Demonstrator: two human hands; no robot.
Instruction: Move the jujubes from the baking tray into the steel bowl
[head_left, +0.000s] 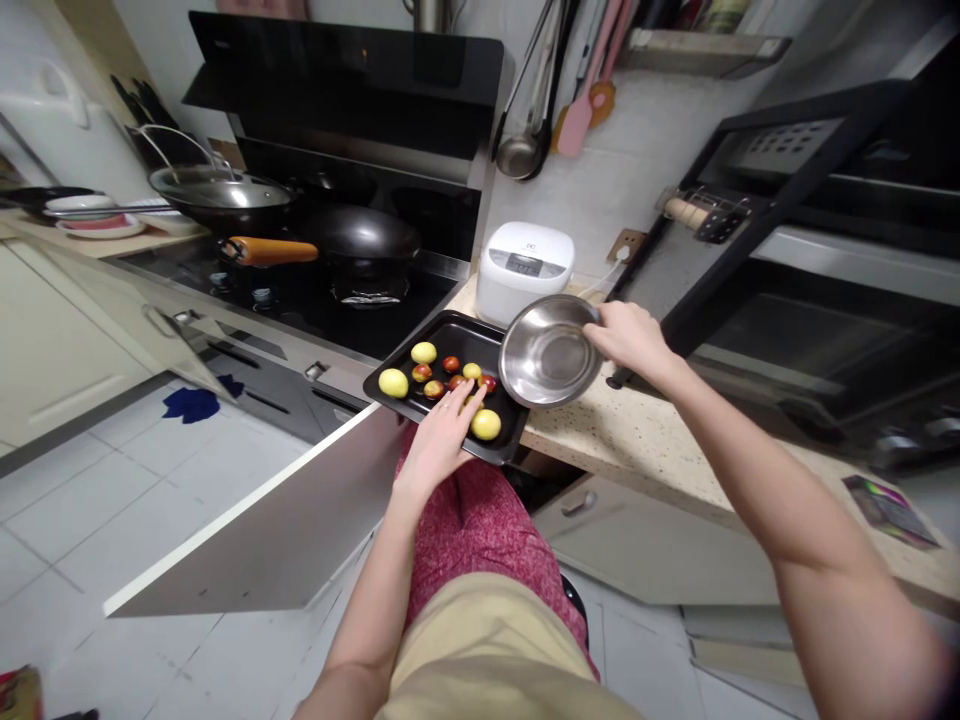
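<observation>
My right hand (634, 340) grips the rim of a stainless steel bowl (551, 350), which is tilted with its bare inside showing. Just left of the bowl lies a black baking tray (466, 325) at the counter's edge. Several round yellow fruits (393, 383) and smaller red, partly yellow fruits (433, 389) are spread over it; their exact kind is unclear. My left hand (442, 430) reaches over the tray's near side, fingers apart among the fruits. Whether its fingertips touch them I cannot tell.
Behind the tray stands a white rice cooker (525, 265). Left of it, a wok (360, 235) sits on the black stove (300, 310). An open cabinet door (262, 520) juts out below on the left. An oven (810, 330) stands at the right.
</observation>
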